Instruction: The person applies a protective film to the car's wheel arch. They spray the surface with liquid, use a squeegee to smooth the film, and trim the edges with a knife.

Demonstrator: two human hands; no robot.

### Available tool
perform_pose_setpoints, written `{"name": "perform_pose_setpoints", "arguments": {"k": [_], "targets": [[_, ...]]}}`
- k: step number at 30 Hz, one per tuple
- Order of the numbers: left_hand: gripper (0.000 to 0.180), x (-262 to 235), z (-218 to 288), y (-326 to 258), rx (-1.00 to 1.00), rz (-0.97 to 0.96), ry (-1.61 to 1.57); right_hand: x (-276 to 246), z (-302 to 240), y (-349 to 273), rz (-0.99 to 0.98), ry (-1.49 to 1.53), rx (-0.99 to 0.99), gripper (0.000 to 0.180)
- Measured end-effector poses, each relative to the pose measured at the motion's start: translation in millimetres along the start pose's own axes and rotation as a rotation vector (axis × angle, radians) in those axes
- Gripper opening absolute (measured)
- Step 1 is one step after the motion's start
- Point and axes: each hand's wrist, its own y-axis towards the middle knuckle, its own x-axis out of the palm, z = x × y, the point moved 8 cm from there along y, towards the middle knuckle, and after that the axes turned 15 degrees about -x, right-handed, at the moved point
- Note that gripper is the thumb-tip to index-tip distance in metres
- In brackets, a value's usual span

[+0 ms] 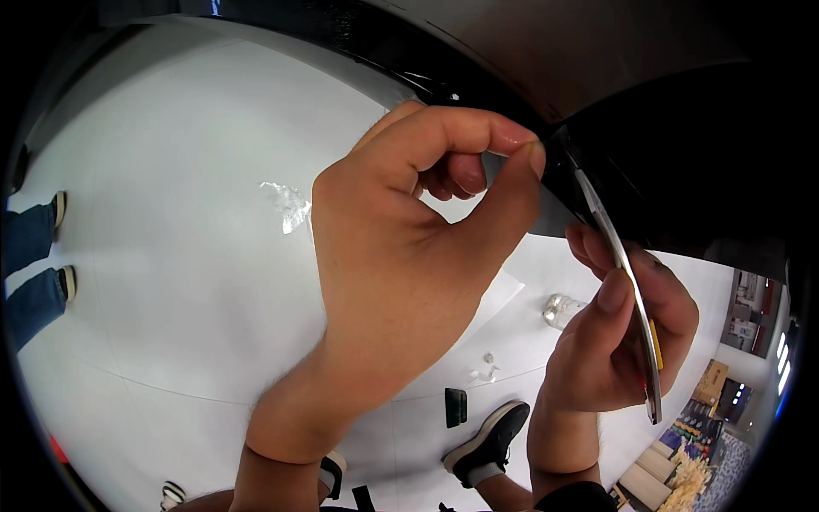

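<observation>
My left hand (401, 230) is raised at the middle, thumb and index finger pinched together beside the lower edge of a glossy black, curved panel (682, 162). What lies between those fingertips is too small to make out. The other fingers curl inward. On the right, my right hand (627, 333) is closed around a slim silver cutter knife (601, 218), held slantwise. Its dark, narrow tip points up at the panel, close to the left fingertips; whether it touches is unclear. A bit of yellow (656, 344) shows behind the knife, within the right hand.
Wet spots dot the panel's edge overhead. On the white floor (188, 299) lie crumpled clear film (288, 207), a clear container (562, 311), small clear scraps (488, 369) and a dark green object (456, 408). Another person's jeans (32, 230) show far left. Boxes (711, 381) stand lower right.
</observation>
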Motion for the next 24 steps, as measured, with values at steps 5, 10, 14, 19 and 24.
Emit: {"name": "perform_pose_setpoints", "arguments": {"k": [5,10,14,19,24], "targets": [[0.01,1.0,-2.9,0.7,-0.069,0.007,-0.064,-2.6,-2.0,2.4,-0.105,-0.08,-0.029,0.019],[0.012,1.1,-2.9,0.5,-0.043,-0.002,-0.033,-2.9,-2.1,2.3,-0.166,-0.179,-0.064,0.018],[0.015,1.3,-2.9,0.7,-0.001,-0.008,-0.007,-1.8,-1.5,2.9,-0.183,-0.172,-0.067,0.018],[0.016,1.4,-2.4,1.3,0.013,-0.018,-0.016,-1.4,-2.3,3.0,-0.197,-0.18,-0.033,0.018],[0.016,1.5,-2.4,1.3,0.017,-0.023,-0.021,-2.4,-0.8,1.1,-0.154,-0.16,-0.02,0.018]]}}
